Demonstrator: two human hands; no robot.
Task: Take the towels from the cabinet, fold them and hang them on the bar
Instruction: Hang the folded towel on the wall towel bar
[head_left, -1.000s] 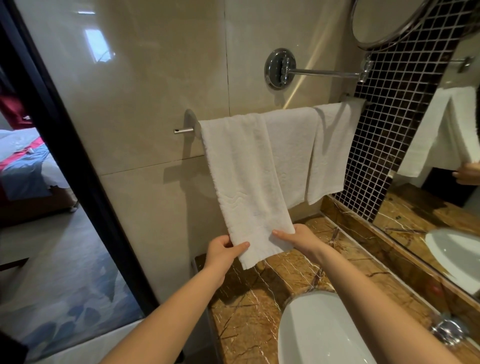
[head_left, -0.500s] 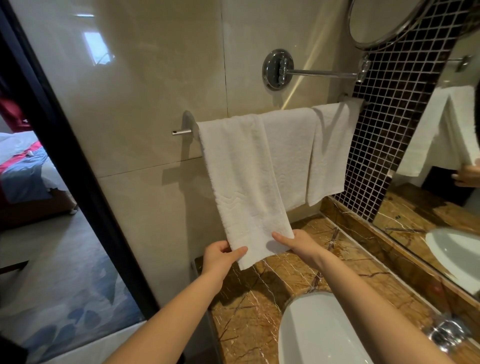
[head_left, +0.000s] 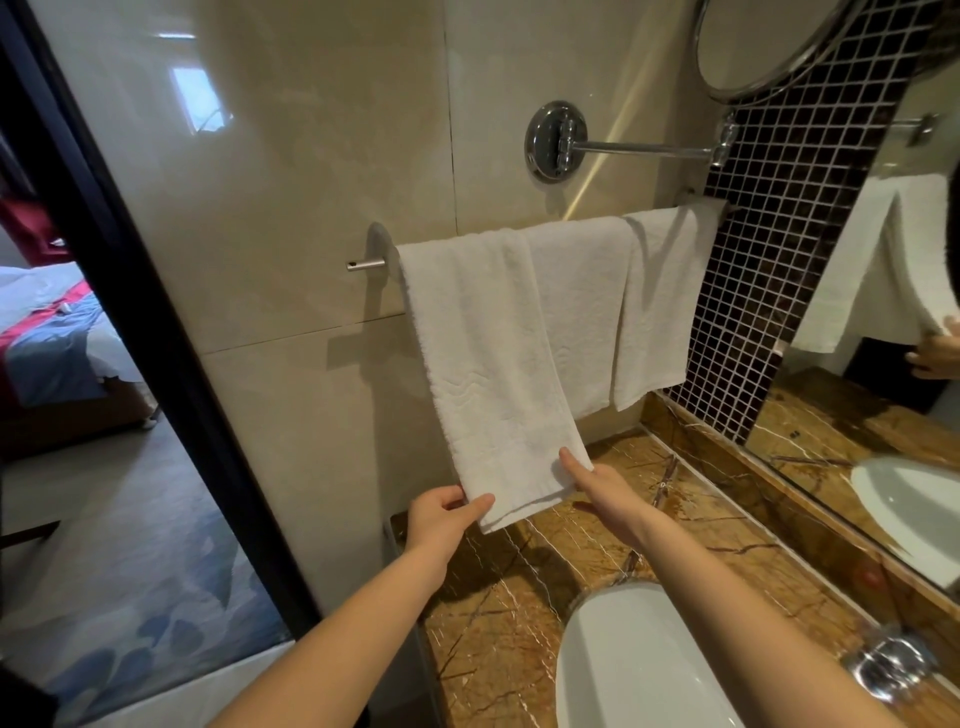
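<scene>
Shown from beside the vanity, three white towels hang side by side over the chrome wall bar (head_left: 366, 265), each overlapping the next. The nearest towel (head_left: 488, 364), embossed with wavy lines, is drawn out from the wall at its lower edge. The second towel (head_left: 576, 312) and third towel (head_left: 660, 301) hang straight. The left hand (head_left: 441, 514) pinches the nearest towel's lower left corner, thumb on the front and fingers curled behind. The right hand (head_left: 602, 486) holds the lower right corner with its thumb laid on the front. Its fingers are hidden under the cloth, so this seems to be a pinch. Below lie a brown marble counter (head_left: 498, 623) and a white basin (head_left: 623, 665). A blurred chrome tap (head_left: 883, 665) stands at the right.
</scene>
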